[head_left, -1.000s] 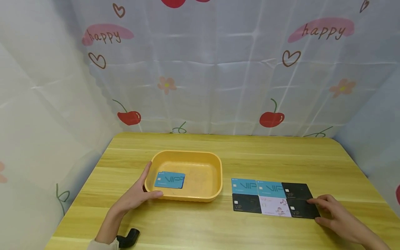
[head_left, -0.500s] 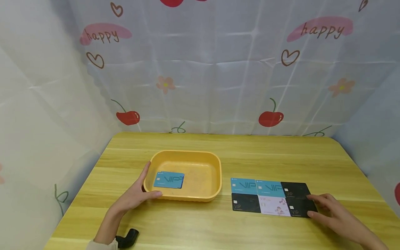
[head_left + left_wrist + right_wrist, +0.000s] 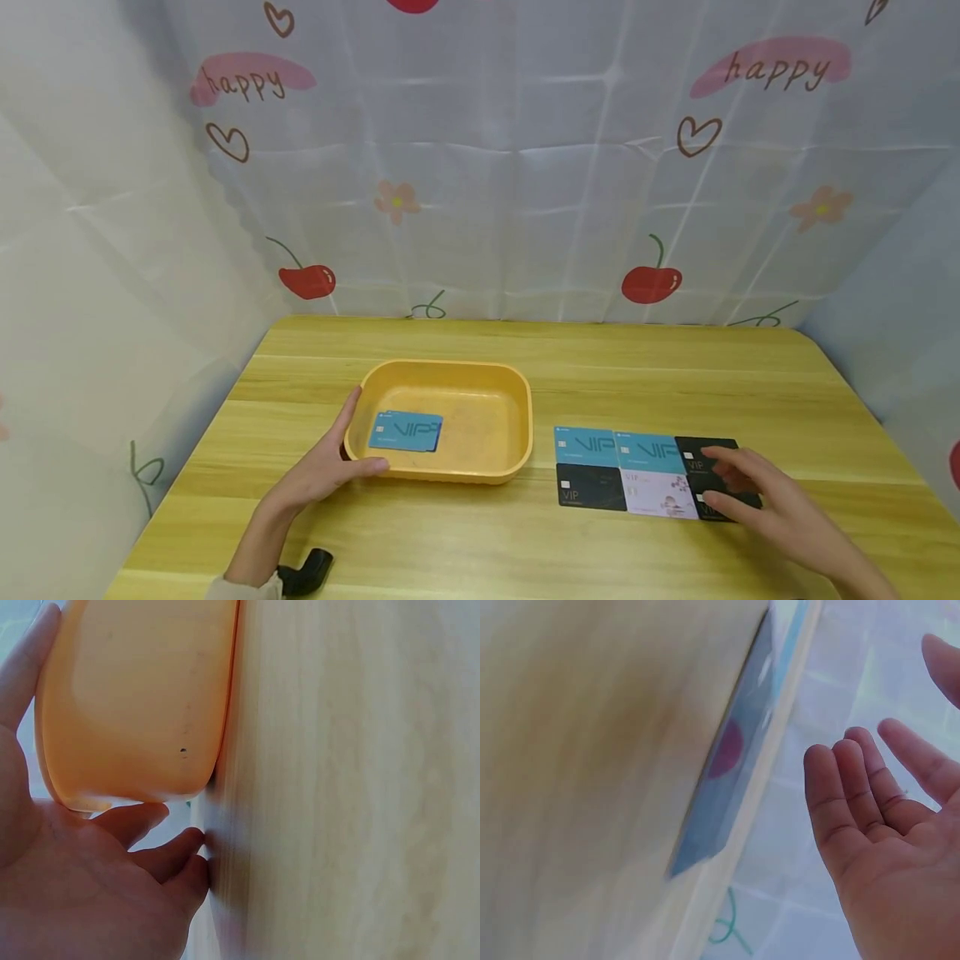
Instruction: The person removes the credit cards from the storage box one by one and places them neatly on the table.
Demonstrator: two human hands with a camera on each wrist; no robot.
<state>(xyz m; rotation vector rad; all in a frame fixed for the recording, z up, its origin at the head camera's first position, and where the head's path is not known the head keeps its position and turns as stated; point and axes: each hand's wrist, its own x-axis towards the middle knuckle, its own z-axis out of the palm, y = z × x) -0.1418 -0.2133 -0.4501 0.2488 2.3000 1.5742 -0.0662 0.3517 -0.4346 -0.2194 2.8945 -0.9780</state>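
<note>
My left hand point(image 3: 324, 468) holds the left end of a yellow plastic tray point(image 3: 480, 478), thumb at the front rim. In the left wrist view that hand point(image 3: 105, 862) has its thumb and fingers spread about the tray's end. Inside the tray lie overlapping blue VIP cards point(image 3: 405, 432). My right hand point(image 3: 780, 512) hovers over two black VIP cards point(image 3: 722, 447) at the right end of a card block, partly hiding them. Its fingers are apart and hold nothing, as the right wrist view shows. Left of these are two blue cards point(image 3: 585, 447), a white floral card point(image 3: 660, 494) and another black card point(image 3: 591, 487).
A light wood-grain table point(image 3: 450, 550) bears everything. Near its front left, by the left wrist, is a black curved object point(image 3: 307, 573). A pale curtain with cherries and lettering point(image 3: 562, 208) closes off the back and sides.
My right hand has come off the right edge of the black cards and moved left over them. Those cards shifted slightly left, toward the others. The left hand and tray stay put.
</note>
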